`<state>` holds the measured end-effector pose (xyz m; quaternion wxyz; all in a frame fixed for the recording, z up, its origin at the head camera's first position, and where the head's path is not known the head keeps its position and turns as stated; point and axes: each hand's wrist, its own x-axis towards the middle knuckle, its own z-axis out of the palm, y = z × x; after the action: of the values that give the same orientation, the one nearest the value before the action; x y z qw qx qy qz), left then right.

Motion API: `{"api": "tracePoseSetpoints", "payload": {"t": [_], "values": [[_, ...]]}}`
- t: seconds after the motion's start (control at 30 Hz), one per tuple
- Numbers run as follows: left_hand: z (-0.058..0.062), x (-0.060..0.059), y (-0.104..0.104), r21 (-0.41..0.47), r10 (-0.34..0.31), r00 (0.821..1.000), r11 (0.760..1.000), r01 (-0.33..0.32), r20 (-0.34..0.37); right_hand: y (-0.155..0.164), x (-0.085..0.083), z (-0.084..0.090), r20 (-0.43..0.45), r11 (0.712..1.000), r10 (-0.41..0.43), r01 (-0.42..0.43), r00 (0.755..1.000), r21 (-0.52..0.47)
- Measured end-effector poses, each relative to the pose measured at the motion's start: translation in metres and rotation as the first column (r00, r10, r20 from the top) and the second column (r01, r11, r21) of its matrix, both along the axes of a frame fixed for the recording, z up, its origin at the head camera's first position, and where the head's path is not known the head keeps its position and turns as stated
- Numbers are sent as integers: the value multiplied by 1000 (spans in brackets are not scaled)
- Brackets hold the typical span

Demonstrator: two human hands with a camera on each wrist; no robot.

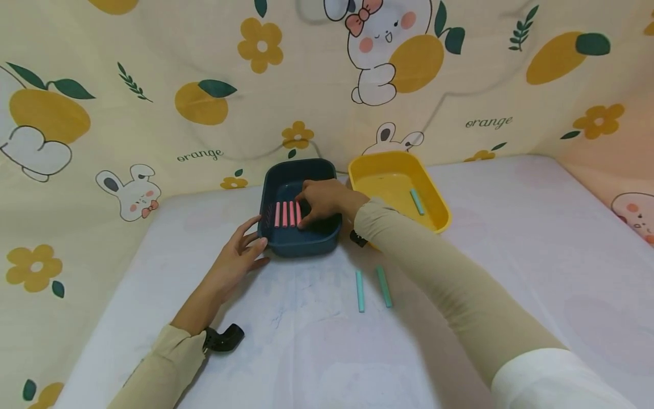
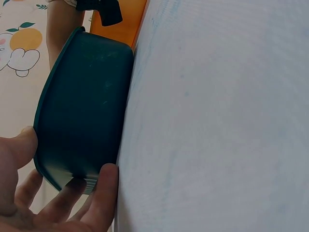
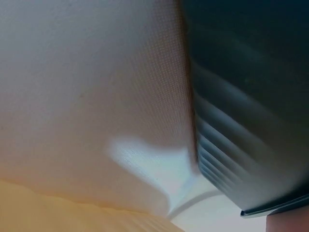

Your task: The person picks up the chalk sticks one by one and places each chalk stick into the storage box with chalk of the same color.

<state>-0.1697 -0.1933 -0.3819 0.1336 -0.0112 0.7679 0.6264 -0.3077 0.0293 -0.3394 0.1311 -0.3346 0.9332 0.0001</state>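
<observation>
In the head view, several pink chalk sticks stand side by side in a row inside the dark blue bin. My right hand reaches over the bin's right side and pinches the rightmost pink stick between thumb and fingers. Outside the bin, my left hand rests its fingers against the left wall. The left wrist view has the left thumb at the rim and the other fingers spread along the wall of the bin. The right wrist view shows only the bin's ribbed side, with the fingertips hidden.
Right of the dark bin is a yellow bin with a teal chalk stick in it. Two more teal sticks, one light and one greener, lie on the white tabletop. A patterned cloth hangs behind.
</observation>
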Motion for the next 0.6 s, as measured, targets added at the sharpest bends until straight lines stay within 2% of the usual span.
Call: {"api": "tracePoseSetpoints", "payload": {"t": [0.3,0.6], "values": [[1,1,0,0,6,1000,1000,-6,7,-2,-2,-3,-38,999,23,-22,999,42],[3,1,1,2,5,1000,1000,-5,10,-3,-4,-3,-18,999,11,-11,1000,44]]}}
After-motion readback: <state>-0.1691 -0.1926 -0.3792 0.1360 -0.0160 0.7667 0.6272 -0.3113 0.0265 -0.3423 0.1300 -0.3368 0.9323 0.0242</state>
